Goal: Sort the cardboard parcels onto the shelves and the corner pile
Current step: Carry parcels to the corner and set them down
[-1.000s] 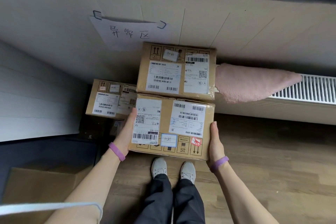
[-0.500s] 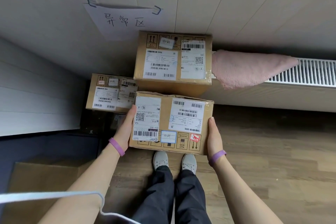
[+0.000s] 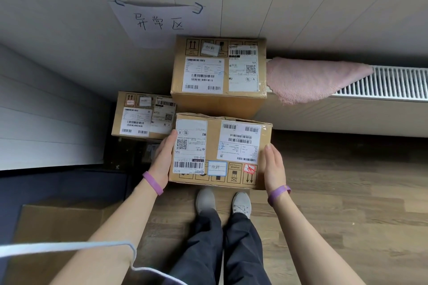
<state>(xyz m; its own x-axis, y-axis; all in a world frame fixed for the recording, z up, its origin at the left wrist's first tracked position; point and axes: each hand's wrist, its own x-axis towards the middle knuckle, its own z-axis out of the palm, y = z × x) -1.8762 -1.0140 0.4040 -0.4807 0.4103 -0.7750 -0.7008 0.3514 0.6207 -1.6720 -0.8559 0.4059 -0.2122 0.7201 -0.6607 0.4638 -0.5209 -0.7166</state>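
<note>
Single head-worn wide-angle view, steeply downward, close over parcel, facing wall.

Near parcel, centre frame: brown cardboard, white labels with black barcodes and QR squares, one blue-bordered sticker, one red-and-white sticker. Upper parcel and left parcel: same brown, same white-and-black labels. Cloth, right: pale pink. Radiator: white, ribbed. Wall sign, upper left: white paper, black handwritten characters. Wristbands: purple. Floor: brown wood grain.

Arms outstretched, left hand and right hand palms inward, fingers straight.
</note>
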